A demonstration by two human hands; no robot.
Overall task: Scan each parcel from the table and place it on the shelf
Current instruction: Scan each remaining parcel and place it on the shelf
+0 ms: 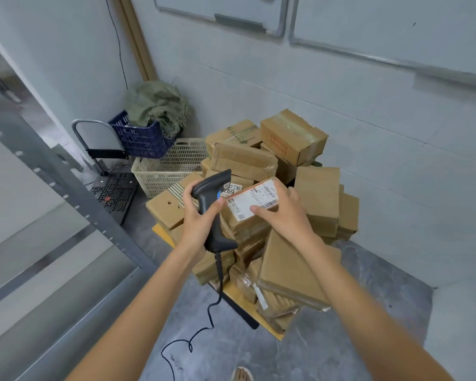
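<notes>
The left hand (197, 215) is wrapped around the grip of 1 corded scanner (213, 207), while the right hand (282, 213) clasps the labelled parcel (254, 204) by its far edge atop the heap on the table (261, 316). That parcel looks like stiff, light cardboard, probably best gripped across its short sides, clear of the barcode. Roughly 15 parcels show; the exact count is unclear.

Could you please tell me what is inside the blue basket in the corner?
A crumpled green sack fills the blue basket and spills over its rim. Anything beneath the sack is covered and cannot be seen.
</notes>
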